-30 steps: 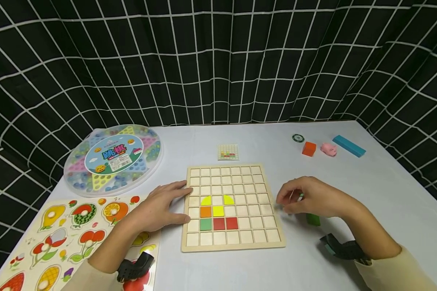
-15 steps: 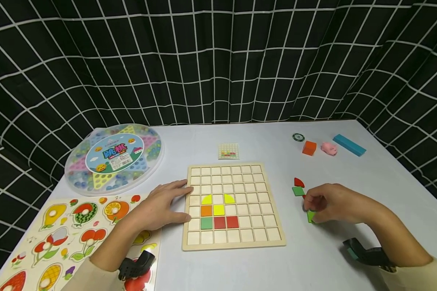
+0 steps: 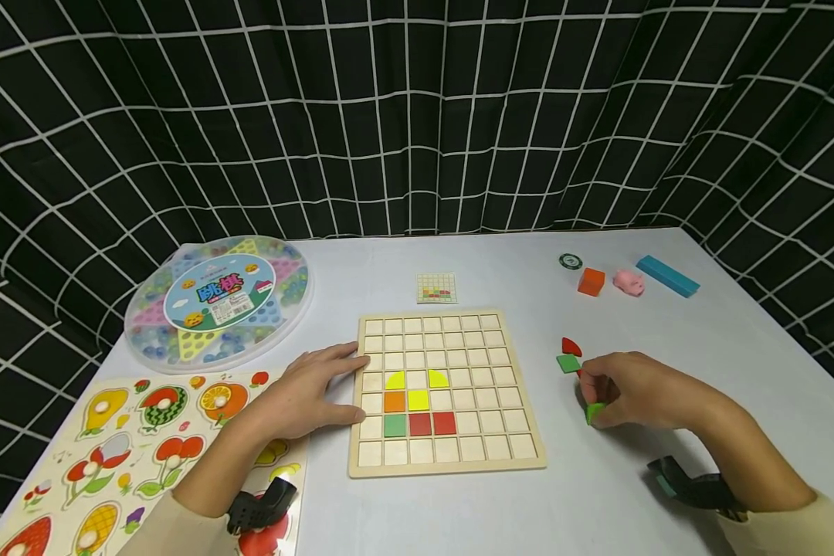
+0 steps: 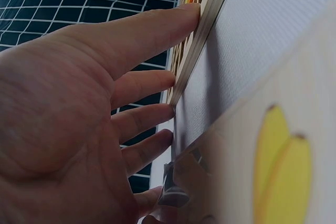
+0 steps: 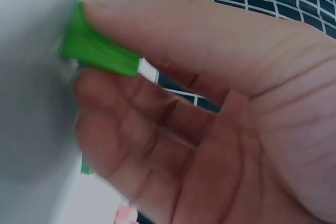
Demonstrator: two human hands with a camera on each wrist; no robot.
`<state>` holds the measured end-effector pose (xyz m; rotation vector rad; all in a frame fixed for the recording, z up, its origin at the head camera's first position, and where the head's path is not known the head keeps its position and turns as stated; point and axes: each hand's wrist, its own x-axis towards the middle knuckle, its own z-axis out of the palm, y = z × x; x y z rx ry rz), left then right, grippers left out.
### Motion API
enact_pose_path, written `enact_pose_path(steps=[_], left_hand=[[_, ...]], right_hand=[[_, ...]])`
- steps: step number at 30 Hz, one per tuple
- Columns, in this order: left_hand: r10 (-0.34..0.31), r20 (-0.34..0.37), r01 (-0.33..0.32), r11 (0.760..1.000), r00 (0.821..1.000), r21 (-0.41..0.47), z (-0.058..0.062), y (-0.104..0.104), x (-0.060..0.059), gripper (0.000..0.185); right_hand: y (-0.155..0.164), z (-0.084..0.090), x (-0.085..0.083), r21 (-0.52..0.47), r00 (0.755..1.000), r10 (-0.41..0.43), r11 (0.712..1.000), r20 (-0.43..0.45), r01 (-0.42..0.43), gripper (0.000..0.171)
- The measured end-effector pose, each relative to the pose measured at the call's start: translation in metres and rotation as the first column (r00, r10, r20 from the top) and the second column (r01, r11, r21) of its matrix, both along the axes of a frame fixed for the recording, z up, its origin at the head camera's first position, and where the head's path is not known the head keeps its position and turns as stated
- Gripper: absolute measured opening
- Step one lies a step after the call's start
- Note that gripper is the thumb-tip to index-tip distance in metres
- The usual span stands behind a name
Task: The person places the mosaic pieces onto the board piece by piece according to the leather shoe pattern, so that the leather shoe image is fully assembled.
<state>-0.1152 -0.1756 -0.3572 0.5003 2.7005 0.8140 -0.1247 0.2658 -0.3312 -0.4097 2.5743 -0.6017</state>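
My left hand (image 3: 306, 394) rests against the left edge of the wooden grid board (image 3: 472, 457), thumb and fingers extended; the left wrist view shows the thumb (image 4: 178, 22) touching the rim. In the board's cells lie yellow quarter-circles (image 3: 439, 379), a yellow square (image 3: 418, 400), an orange square (image 3: 393, 401), a green square (image 3: 394, 425) and red squares (image 3: 445, 423). Right of the board, my right hand (image 3: 639, 390) pinches a bright green tile (image 5: 97, 48) between thumb and fingers, low over the table. Beyond it lie a red quarter-circle (image 3: 571, 347) and another green tile (image 3: 568, 363); more red is partly hidden.
A small pattern card (image 3: 436, 287) lies behind the board. At left are a round marble-game box (image 3: 139, 340) and a fruit puzzle board (image 3: 121, 417). Back right hold a round chip (image 3: 571, 262), an orange block (image 3: 591, 282), a pink pig (image 3: 628, 283) and a blue bar (image 3: 668, 276).
My right hand has moved right, from beside the board to the green tile, and now pinches it. My left hand stays at the board's edge.
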Motion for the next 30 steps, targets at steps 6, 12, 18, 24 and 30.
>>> enact_pose_path(steps=[6, 12, 18, 24, 30], left_hand=[[0.002, -0.001, -0.002, 1.0, 1.0, -0.01, 0.0, -0.001, 0.0, 0.076], [-0.002, 0.0, 0.002, 1.0, 1.0, -0.003, 0.0, 0.0, 0.0, 0.076], [-0.002, 0.0, 0.002, 1.0, 1.0, -0.002, 0.0, 0.001, 0.0, 0.077], [-0.004, -0.001, 0.004, 1.0, 1.0, -0.003, 0.0, 0.001, -0.001, 0.077], [-0.002, 0.001, 0.002, 1.0, 1.0, -0.002, -0.001, 0.0, -0.001, 0.078]], right_hand=[[-0.01, 0.005, -0.007, -0.185, 0.992, 0.063, 0.979, -0.113, -0.083, 0.015], [-0.038, 0.011, -0.013, -0.354, 0.995, 0.089, 0.93, -0.053, -0.102, 0.016], [-0.072, 0.01, -0.014, -0.414, 0.99, 0.14, 0.899, -0.031, -0.14, 0.013], [-0.096, 0.005, -0.012, -0.42, 0.98, 0.2, 0.892, 0.026, -0.171, 0.01], [-0.111, 0.001, -0.009, -0.376, 0.976, 0.216, 0.907, 0.026, -0.191, 0.014]])
